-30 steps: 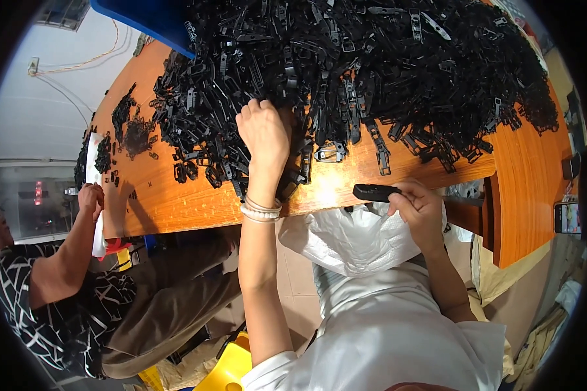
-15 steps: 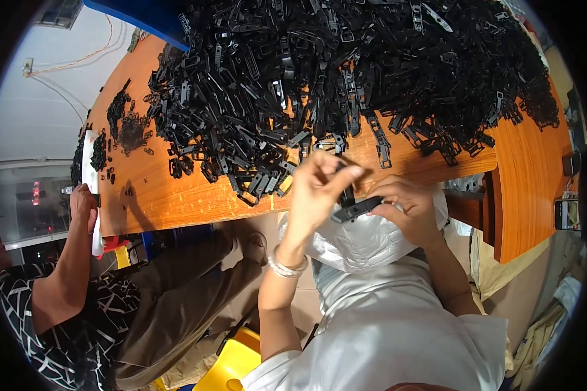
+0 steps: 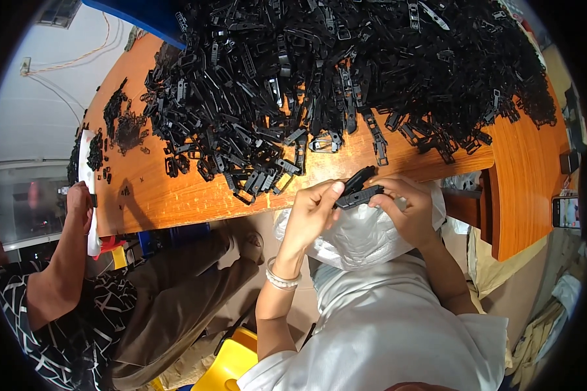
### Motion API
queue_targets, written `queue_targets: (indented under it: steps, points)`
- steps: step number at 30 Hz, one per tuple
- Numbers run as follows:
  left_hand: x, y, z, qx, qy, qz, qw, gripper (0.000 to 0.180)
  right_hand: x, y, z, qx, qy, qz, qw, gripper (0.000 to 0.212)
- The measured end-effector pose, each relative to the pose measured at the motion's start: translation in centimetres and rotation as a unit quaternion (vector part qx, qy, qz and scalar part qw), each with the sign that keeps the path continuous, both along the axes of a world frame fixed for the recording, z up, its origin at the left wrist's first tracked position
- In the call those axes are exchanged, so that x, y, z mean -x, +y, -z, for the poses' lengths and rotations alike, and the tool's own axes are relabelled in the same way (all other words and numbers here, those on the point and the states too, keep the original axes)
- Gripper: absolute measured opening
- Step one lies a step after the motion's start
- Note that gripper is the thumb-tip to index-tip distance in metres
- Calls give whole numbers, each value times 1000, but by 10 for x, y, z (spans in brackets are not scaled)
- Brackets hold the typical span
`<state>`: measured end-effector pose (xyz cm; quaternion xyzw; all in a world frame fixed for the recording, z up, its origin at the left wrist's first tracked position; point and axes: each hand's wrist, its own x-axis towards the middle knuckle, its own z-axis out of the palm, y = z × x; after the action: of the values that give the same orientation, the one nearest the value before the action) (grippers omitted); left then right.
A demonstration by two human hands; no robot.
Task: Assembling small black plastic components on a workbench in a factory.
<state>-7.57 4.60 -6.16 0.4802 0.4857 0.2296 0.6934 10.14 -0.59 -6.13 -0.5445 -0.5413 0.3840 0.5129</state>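
Observation:
In front of the table edge, my left hand (image 3: 314,212) and my right hand (image 3: 407,208) are close together, fingers pinched. A long black ridged plastic piece (image 3: 358,196) spans the gap between them, gripped at its right end by my right fingers and at its left end by my left. Just above it, a second slim black plastic piece (image 3: 358,178) slants up to the right from my left fingertips; whether the two pieces are joined I cannot tell. Under both hands a white plastic bag (image 3: 352,244) bulges over my lap.
A large heap of black plastic parts (image 3: 241,124) covers much of the wooden table (image 3: 196,205). A blue bin (image 3: 140,19) stands at the far left. Beside me on the left sits another person (image 3: 65,280), with a hand at the table edge. A yellow stool (image 3: 231,362) stands low between us.
My left hand, blurred and higher before, has come down to the black piece in my right hand. The second slim piece now tilts up to the right. The view has shifted slightly.

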Motion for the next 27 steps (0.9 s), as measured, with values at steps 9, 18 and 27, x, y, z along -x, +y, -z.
queue_targets:
  steps: [9, 18, 27]
  points:
    - [-6, -17, -24, -367, 150, 91, 914, 37, -5, 8, -3, -97, -103, 23, 990, 33]
    - [-8, -17, -17, -368, 131, 132, 911, 37, -12, 1, 5, 0, -41, -25, 999, 26]
    - [-16, 24, 5, -572, 349, 55, 740, 20, -23, 3, 14, 7, -80, -81, 993, 15]
